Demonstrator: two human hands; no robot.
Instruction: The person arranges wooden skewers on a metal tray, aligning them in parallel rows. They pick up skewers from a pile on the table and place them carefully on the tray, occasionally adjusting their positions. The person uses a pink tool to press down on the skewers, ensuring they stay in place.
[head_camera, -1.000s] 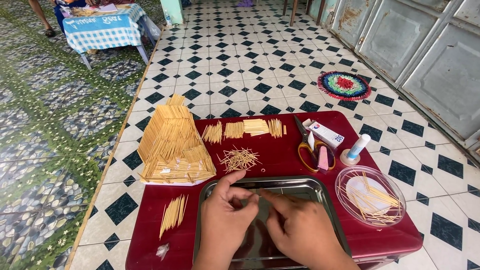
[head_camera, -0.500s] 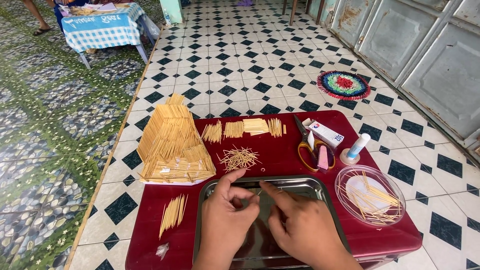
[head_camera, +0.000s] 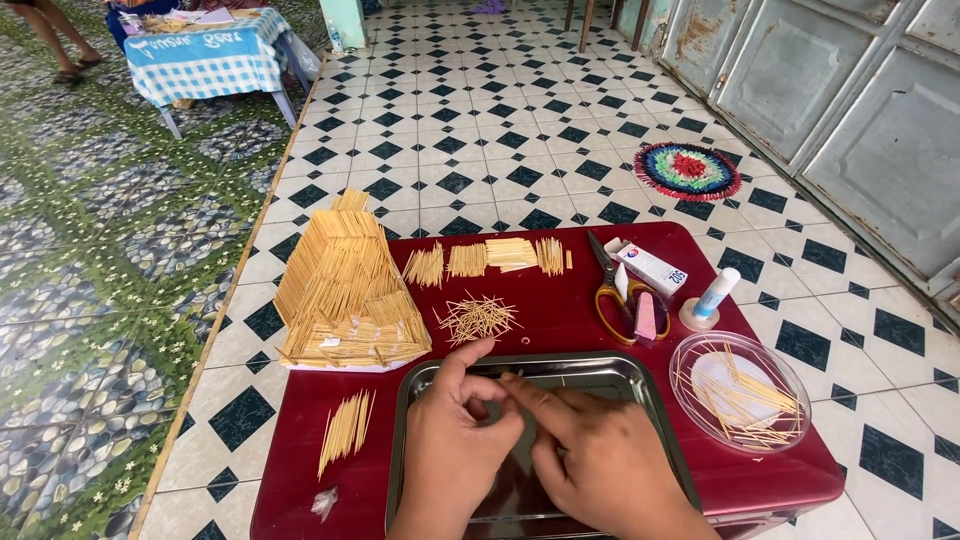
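Observation:
My left hand (head_camera: 455, 450) and my right hand (head_camera: 595, 460) meet over a steel tray (head_camera: 600, 368) on a low dark-red table (head_camera: 560, 310). The fingertips of both hands pinch something thin between them, most likely a small wooden stick; it is mostly hidden by the fingers. A loose heap of short sticks (head_camera: 478, 317) lies just beyond the tray. A slanted roof-shaped piece built of sticks (head_camera: 345, 290) stands at the table's left. Small bundles of cut sticks (head_camera: 490, 257) lie in a row at the far edge.
A bundle of sticks (head_camera: 345, 430) lies left of the tray. A clear round lid with sticks (head_camera: 738, 392) sits at the right. Yellow-handled scissors (head_camera: 615, 290), a small box (head_camera: 650, 266) and a glue bottle (head_camera: 708, 298) lie behind it. A checked-cloth table (head_camera: 205, 60) and a round rug (head_camera: 688, 170) stand on the tiled floor.
My hands stay over the tray; the fingers have shifted slightly, closing together at the tips. Nothing else on the table has moved.

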